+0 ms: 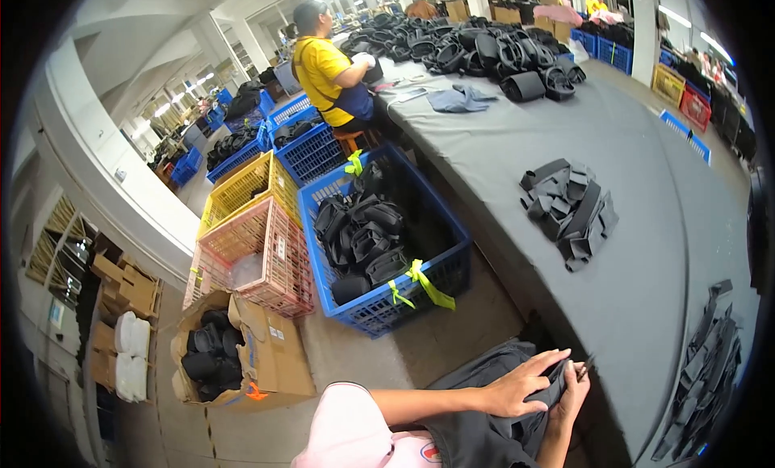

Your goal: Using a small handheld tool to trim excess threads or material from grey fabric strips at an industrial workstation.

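Note:
Near the table's front edge, my left hand (515, 387) grips a black fabric piece (556, 383), its fingers stretched across the upper side and its thumb lower down. My right hand (571, 397) closes on the same piece from the right, thumb and fingertips raised. A small dark tip shows at the right fingertips, too small to name. Dark cloth (476, 428) lies over my lap beneath both hands. On the grey-covered table (638, 307), a loose pile of dark fabric strips (569, 210) lies beyond my hands.
More strips (706, 379) lie at right. Black pouches (476, 48) heap the table's far end, near a person in yellow (323, 68). Left of the table stand a blue crate (387, 307) of black pouches, a pink crate (258, 266), a yellow crate (242, 190) and a cardboard box (278, 359).

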